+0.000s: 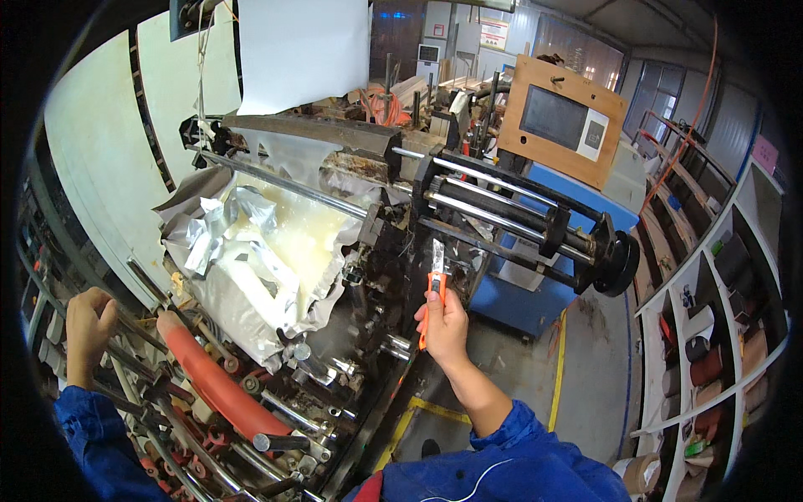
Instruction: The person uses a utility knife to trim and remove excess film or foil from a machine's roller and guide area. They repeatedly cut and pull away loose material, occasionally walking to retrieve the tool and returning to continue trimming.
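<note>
My right hand (pixel 446 325) is closed around an orange utility knife (pixel 435 293). The knife stands upright with its metal blade (pixel 437 255) pointing away from me, beside the right side of the machine. My left hand (pixel 90 326) hangs at the far left over the metal rods, its fingers curled in. Whatever it may hold is hidden. Between the hands, a tray-like trough (pixel 305 222) is lined with crumpled silvery foil and covered with a pale yellowish, wet-looking layer. Torn strips of foil (pixel 207 234) lie bunched on its left part.
Before the trough runs a red roller (pixel 213 376) among several metal rods. Black end frames with steel bars (pixel 502 222) jut out on the right. Behind them stands a blue cabinet with a wooden-framed screen panel (pixel 556 117). White shelves (pixel 694 335) line the right side; white sheet (pixel 303 54) hangs above.
</note>
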`<action>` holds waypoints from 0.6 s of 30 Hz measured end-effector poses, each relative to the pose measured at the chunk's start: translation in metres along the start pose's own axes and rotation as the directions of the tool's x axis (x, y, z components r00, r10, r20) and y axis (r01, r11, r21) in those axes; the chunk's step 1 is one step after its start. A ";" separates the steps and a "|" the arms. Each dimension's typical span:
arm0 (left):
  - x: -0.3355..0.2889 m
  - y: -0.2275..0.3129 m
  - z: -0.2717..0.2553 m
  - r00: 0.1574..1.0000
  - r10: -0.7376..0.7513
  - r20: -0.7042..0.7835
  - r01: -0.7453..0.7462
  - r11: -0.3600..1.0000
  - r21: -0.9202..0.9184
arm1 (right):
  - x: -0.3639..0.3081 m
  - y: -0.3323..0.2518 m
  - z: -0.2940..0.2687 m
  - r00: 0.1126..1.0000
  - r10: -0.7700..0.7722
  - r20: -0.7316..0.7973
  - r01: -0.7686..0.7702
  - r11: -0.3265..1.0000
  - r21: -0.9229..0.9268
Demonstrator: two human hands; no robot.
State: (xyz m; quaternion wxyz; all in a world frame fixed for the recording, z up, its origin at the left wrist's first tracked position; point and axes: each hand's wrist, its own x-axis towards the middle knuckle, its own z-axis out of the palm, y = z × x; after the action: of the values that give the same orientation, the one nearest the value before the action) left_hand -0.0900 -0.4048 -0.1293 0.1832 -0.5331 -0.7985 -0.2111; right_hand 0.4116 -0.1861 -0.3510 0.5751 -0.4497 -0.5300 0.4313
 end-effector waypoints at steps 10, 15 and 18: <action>-0.002 0.006 -0.003 1.000 -0.011 -0.018 0.011 1.000 -0.016 | -0.031 0.013 -0.009 1.000 0.015 0.015 -0.015 0.999 0.031; -0.001 0.003 -0.002 1.000 0.015 -0.025 -0.015 0.999 -0.033 | -0.056 0.012 -0.007 0.995 -0.100 0.013 0.101 0.987 -0.128; -0.001 0.002 -0.002 0.999 0.019 -0.026 -0.020 0.999 -0.035 | -0.039 0.007 -0.005 0.977 -0.211 -0.035 0.197 0.952 -0.234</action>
State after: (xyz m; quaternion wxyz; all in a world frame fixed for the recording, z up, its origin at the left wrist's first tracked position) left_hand -0.0874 -0.4055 -0.1281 0.1860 -0.5415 -0.7869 -0.2300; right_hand 0.4142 -0.2230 -0.3668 0.5763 -0.4687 -0.6024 0.2921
